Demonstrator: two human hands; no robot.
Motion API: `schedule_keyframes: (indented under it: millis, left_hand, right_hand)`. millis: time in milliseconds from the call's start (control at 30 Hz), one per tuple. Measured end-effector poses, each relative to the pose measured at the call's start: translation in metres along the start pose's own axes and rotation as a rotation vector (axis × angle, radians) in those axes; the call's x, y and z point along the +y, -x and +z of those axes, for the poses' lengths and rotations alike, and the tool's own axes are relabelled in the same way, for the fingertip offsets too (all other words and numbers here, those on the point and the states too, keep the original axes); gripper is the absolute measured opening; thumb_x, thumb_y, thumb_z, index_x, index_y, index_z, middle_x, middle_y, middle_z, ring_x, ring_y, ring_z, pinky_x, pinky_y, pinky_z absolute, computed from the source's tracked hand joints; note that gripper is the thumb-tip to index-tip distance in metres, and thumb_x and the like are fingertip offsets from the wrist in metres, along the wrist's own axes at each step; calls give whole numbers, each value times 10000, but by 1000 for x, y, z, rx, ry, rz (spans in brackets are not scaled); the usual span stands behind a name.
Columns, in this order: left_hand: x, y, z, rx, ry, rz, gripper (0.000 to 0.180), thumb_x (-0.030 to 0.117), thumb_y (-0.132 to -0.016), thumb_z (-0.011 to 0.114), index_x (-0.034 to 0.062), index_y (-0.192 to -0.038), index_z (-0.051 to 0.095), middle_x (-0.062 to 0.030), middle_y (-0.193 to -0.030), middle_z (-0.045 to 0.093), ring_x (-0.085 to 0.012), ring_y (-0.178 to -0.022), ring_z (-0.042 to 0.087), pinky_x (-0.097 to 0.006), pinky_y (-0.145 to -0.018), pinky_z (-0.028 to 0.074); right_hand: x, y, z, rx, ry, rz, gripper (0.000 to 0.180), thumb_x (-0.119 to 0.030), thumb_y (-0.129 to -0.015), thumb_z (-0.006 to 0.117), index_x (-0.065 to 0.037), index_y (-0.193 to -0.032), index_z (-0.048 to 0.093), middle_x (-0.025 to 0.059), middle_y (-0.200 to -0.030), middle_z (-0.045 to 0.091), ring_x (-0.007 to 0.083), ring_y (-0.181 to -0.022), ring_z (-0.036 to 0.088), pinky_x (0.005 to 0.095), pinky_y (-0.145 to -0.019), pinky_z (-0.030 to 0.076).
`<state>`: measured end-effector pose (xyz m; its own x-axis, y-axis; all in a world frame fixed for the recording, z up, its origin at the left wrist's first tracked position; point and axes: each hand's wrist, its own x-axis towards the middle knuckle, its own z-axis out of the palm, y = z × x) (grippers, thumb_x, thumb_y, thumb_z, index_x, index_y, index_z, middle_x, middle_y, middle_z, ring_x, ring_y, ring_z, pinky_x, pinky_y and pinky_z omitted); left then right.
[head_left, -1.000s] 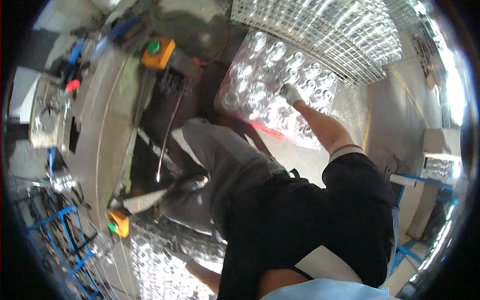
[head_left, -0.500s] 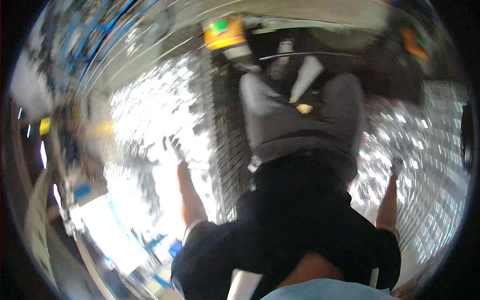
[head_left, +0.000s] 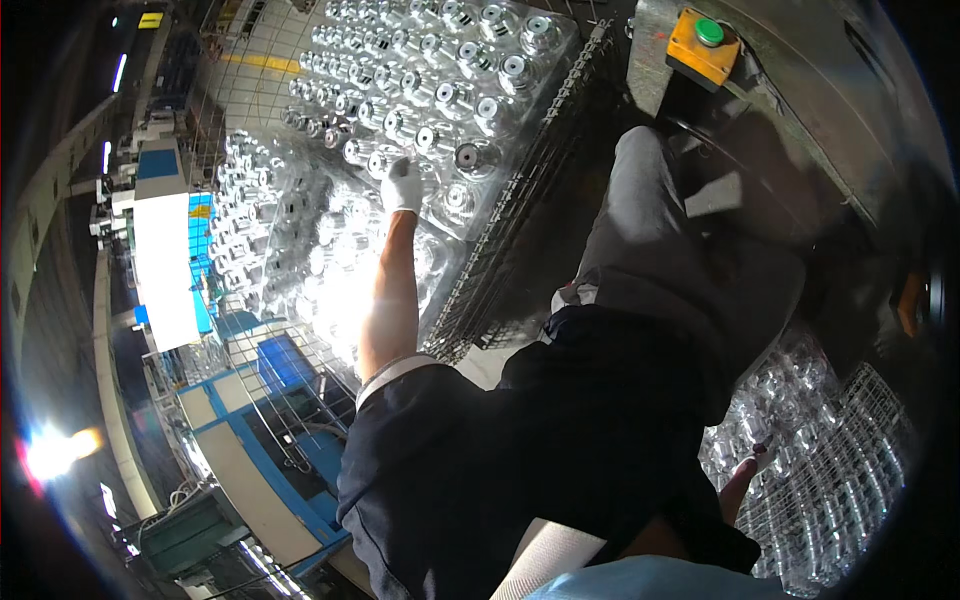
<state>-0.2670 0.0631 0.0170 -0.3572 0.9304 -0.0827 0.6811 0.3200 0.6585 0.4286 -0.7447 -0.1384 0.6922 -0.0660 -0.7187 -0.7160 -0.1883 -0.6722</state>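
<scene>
Head view: left hand [head_left: 402,186], white-gloved, fingers curled onto clear plastic bottles [head_left: 440,95] packed neck-up in wire-mesh cage [head_left: 520,190], near its front edge; right hand [head_left: 745,470] bare, low beside second bottle-filled cage [head_left: 850,480], finger state unclear; glossy ribbed plastic, shiny steel grid

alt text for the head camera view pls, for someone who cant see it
A person's gloved left hand reaches onto a clear-wrapped pack of empty plastic bottles in a wire cage. Their right hand hangs low beside more bottles, near a yellow box with a green button.
</scene>
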Motion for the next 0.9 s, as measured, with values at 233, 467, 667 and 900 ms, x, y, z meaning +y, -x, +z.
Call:
schedule_keyframes:
  millis: [233, 467, 667, 900]
  left_hand:
    - [17, 39, 72, -64, -213, 413, 883, 341, -703, 832, 45, -1421, 410, -257, -1263, 568, -353, -1126, 596, -421, -924, 504]
    - [51, 37, 92, -215, -310, 216, 733, 384, -714, 791, 137, -1348, 518, -295, -1184, 560, -449, -1082, 578, -485, -915, 506]
    - [58, 77, 43, 30, 30, 251, 670, 234, -717, 825, 84, -1302, 536, -206, -1140, 574, -369, -1064, 577, -412, -889, 502]
    - [134, 177, 41, -751, 1548, -106, 595, 279, -951, 567, 47, -1450, 341, -144, -1348, 541, -273, -1152, 595, -421, -968, 504]
  right_hand:
    - [-44, 7, 42, -73, 25, 8, 382, -276, -927, 608, -97, -1264, 605, -48, -833, 556, 68, -614, 442, 331, -665, 398]
    - [-97, -34, 125, -134, 152, -183, 623, -458, -982, 439, -77, -1473, 400, -1, -1379, 575, 77, -649, 453, 310, -761, 427]
    - [-163, -27, 201, 54, 1199, -1089, 594, -262, -951, 619, 29, -1424, 410, 194, -1447, 464, 279, -1195, 562, 389, -1000, 463]
    - [-182, 218, 416, -528, 853, -1276, 491, -266, -999, 522, -8, -1410, 452, 155, -1403, 504, 285, -1263, 507, 393, -1061, 401]
